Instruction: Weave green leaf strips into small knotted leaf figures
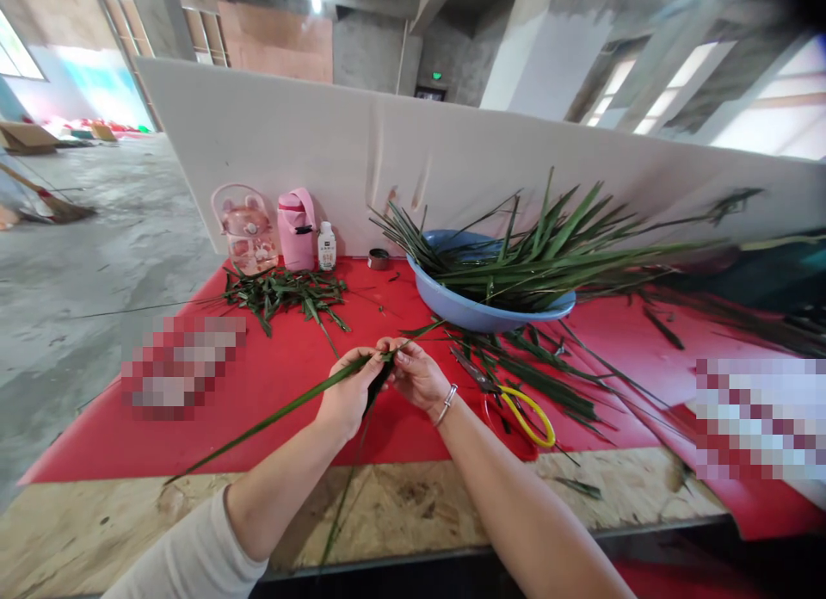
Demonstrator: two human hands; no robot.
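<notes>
Over the red table covering, my left hand [354, 391] is closed on a folded green leaf strip [277, 418], whose long tail slants down to the front left. Right beside it, my right hand [416, 373] pinches the same leaf work at its upper end, thumb and fingers together. A bracelet [446, 404] circles my right wrist. A dark folded part of the leaf hangs between the two hands, and a thin strand drops toward the table's front edge. The fingers partly hide the fold. To the right of my right hand lie scissors [526, 416] with yellow and red handles.
A blue basin [494, 318] full of long leaves stands behind my hands. Leaf scraps [284, 296] lie at the left, before a clear pink bottle [249, 237], a pink flask [297, 237] and a small white bottle [327, 248]. A white panel [290, 134] rises behind.
</notes>
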